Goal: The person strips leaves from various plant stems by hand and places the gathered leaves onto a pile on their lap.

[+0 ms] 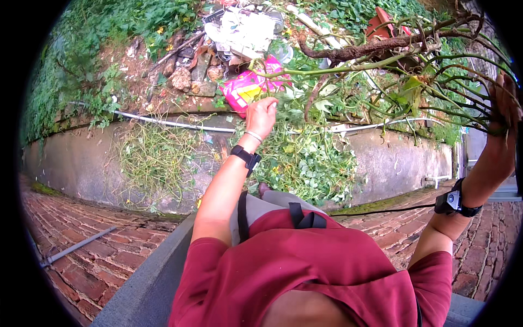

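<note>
At the right edge, my right hand (505,103) is closed round a bundle of long green plant stems (463,92), which fan out leftward. A thick brown woody stem (359,53) and a long green shoot (338,70) reach out with them, and a few leaves hang on. My left hand (261,116) is raised near the middle, its fingers closed, below the shoot's far end. Whatever those fingers may hold is too small to make out. Beneath, a heap of leafy vines (305,161) lies by my feet, with a tangle of thinner stems (155,158) to its left.
Behind my left hand lies a bright pink and yellow bag (242,90), near stones (190,82) and white rubbish (239,32). A white pipe (174,123) runs along the concrete ledge (81,152). Brick paving (92,245) and a grey pole (81,246) are at the left.
</note>
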{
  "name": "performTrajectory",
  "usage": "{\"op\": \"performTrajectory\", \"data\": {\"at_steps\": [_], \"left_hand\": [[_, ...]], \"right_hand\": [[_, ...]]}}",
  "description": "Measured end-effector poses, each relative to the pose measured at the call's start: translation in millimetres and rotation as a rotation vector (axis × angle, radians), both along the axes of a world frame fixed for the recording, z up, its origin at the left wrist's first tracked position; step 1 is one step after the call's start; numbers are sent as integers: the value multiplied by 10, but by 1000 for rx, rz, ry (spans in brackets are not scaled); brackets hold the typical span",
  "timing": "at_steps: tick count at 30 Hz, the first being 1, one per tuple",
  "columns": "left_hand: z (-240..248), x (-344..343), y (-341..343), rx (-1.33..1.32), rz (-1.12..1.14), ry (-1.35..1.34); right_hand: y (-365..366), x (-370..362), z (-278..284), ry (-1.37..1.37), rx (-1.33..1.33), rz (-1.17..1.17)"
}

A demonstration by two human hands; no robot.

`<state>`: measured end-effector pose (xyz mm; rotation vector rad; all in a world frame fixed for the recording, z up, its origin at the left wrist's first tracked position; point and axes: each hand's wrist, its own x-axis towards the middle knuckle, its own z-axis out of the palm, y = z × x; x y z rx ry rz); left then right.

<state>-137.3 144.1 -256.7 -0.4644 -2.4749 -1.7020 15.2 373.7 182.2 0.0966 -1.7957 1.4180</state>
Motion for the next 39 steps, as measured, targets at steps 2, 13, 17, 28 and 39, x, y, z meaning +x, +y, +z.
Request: {"op": "performTrajectory", "data": {"at_steps": [2,13,17,28,39], "left_hand": [[295,155,291,186,-336,93],[-224,666,574,661,-773,-784],[70,447,-51,326,-631,-691],[583,535,-411,777,-543,-998],[131,903,116,296,-302,-1133]], "right_hand": [[-28,62,116,-21,99,162],[987,-257,-172,-298,-51,106],[1571,-319,-650,-233,195,-313],[905,-337,-2890,-940,1217,-112],[-280,-171,-4522,-1073,-259,468]]}}
